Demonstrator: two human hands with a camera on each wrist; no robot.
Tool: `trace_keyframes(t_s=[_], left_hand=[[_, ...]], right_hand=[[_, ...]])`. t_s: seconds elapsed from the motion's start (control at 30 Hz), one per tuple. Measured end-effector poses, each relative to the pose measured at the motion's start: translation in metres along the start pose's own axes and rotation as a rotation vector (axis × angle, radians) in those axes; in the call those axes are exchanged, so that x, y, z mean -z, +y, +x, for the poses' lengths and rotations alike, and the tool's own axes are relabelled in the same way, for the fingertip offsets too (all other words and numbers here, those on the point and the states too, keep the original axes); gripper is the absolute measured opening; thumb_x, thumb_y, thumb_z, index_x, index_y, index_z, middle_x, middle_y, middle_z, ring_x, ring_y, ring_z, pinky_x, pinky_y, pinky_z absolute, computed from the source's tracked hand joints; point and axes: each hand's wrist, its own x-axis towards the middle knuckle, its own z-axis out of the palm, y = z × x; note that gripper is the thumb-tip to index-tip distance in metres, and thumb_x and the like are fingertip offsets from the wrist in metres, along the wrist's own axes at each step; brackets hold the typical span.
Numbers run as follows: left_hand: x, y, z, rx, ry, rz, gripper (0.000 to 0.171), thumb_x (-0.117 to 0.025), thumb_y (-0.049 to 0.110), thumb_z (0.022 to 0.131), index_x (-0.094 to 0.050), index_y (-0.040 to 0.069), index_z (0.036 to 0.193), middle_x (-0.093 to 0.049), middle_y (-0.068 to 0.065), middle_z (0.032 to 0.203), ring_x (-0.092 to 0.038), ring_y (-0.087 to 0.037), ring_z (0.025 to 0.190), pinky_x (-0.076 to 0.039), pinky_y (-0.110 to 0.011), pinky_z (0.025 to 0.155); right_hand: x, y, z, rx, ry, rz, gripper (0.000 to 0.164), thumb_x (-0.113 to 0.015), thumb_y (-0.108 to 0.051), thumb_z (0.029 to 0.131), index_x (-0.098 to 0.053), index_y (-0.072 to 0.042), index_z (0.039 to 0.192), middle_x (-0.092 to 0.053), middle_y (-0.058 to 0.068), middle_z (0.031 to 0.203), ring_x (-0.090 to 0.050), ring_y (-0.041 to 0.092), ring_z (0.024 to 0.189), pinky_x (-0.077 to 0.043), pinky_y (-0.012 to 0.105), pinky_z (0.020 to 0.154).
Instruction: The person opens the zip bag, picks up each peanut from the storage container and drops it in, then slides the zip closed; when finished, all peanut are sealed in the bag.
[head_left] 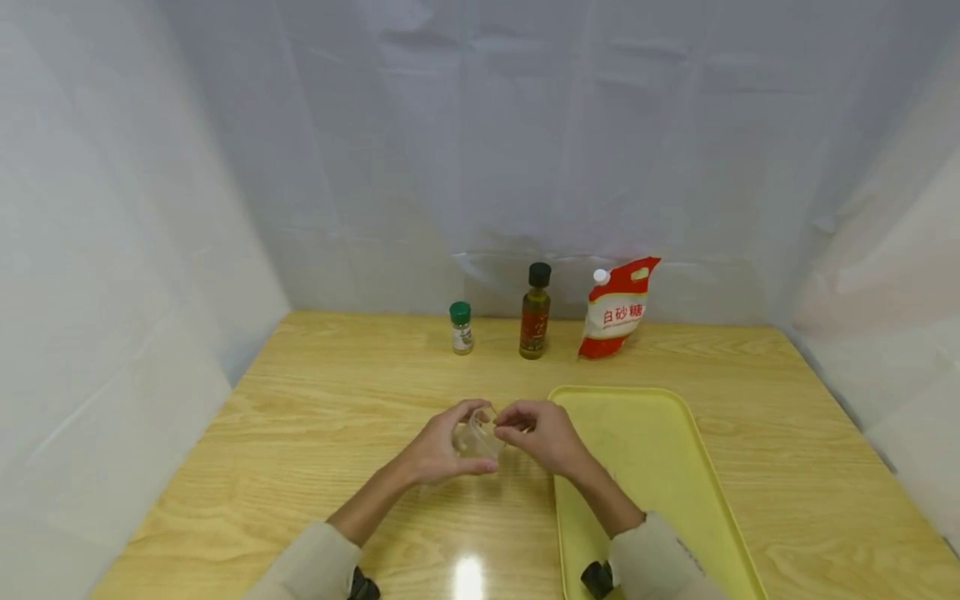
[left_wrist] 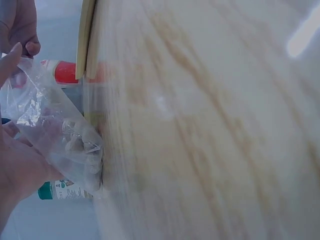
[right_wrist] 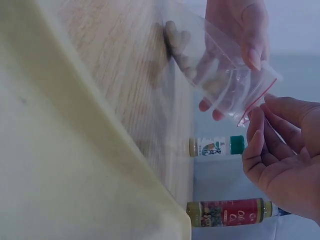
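A clear plastic zip bag (head_left: pixel 477 440) is between my two hands, just above the table. My left hand (head_left: pixel 437 450) holds it from the left, its fingers and thumb around the sides. With thumb and fingertips, my right hand (head_left: pixel 546 437) pinches the bag's top edge beside the red zip strip (right_wrist: pixel 261 100). Several pale brown lumps (right_wrist: pixel 179 47) lie at the bottom of the bag, their kind unclear. In the left wrist view, the bag's lower corner hangs close to the wood surface. Whether the bag's mouth is parted I cannot tell.
A yellow tray (head_left: pixel 633 400) lies right of the bag, under my right forearm. Along the back of the wooden table (head_left: pixel 337 375) stand a green-capped seasoning jar (head_left: pixel 462 332), a dark-capped oil bottle (head_left: pixel 534 317) and a red and white sugar pouch (head_left: pixel 617 312).
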Motion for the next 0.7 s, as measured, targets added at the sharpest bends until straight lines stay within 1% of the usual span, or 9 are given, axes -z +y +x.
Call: trace_keyframes(t_s=[0.1, 0.2, 0.33, 0.5, 0.7], left_hand=[[0.000, 0.000, 0.000, 0.006, 0.010, 0.001, 0.083, -0.078, 0.039, 0.077, -0.037, 0.011, 0.143, -0.054, -0.009, 0.132, -0.046, -0.036, 0.126, -0.049, -0.050, 0.091], [0.000, 0.000, 0.000, 0.009, 0.017, 0.010, 0.085, -0.078, 0.040, 0.076, -0.037, 0.011, 0.144, -0.054, -0.009, 0.132, -0.045, -0.036, 0.127, -0.045, -0.055, 0.095], [0.000, 0.000, 0.000, 0.007, 0.020, 0.012, 0.085, -0.079, 0.039, 0.075, -0.037, 0.011, 0.143, -0.055, -0.009, 0.132, -0.045, -0.036, 0.127, -0.041, -0.059, 0.099], [0.001, 0.000, 0.000, 0.005, 0.028, 0.022, 0.085, -0.079, 0.040, 0.074, -0.038, 0.013, 0.143, -0.055, -0.009, 0.132, -0.046, -0.035, 0.127, -0.039, -0.060, 0.100], [0.001, -0.001, 0.001, 0.002, 0.021, 0.028, 0.086, -0.078, 0.041, 0.075, -0.037, 0.011, 0.144, -0.055, -0.009, 0.133, -0.045, -0.035, 0.127, -0.039, -0.060, 0.100]], right_hand=[[0.006, 0.002, -0.002, 0.016, -0.003, -0.008, 0.016, -0.068, -0.013, 0.087, -0.070, -0.001, 0.097, -0.071, 0.010, 0.090, -0.063, 0.012, 0.077, -0.051, 0.019, 0.065], [0.015, 0.007, -0.006, 0.017, 0.007, -0.034, 0.015, -0.067, -0.014, 0.087, -0.070, -0.002, 0.096, -0.071, 0.009, 0.089, -0.063, 0.011, 0.077, -0.051, 0.019, 0.064], [0.031, 0.016, -0.014, -0.004, 0.016, -0.090, 0.015, -0.068, -0.015, 0.087, -0.071, -0.002, 0.095, -0.071, 0.006, 0.087, -0.061, 0.009, 0.076, -0.050, 0.019, 0.064], [0.051, 0.028, -0.023, -0.017, 0.018, -0.168, 0.016, -0.068, -0.016, 0.087, -0.071, -0.004, 0.096, -0.071, 0.003, 0.086, -0.061, 0.009, 0.076, -0.050, 0.021, 0.065], [0.069, 0.042, -0.038, -0.054, -0.007, -0.225, 0.014, -0.067, -0.015, 0.088, -0.070, -0.004, 0.096, -0.070, 0.002, 0.087, -0.060, 0.009, 0.076, -0.050, 0.021, 0.064]])
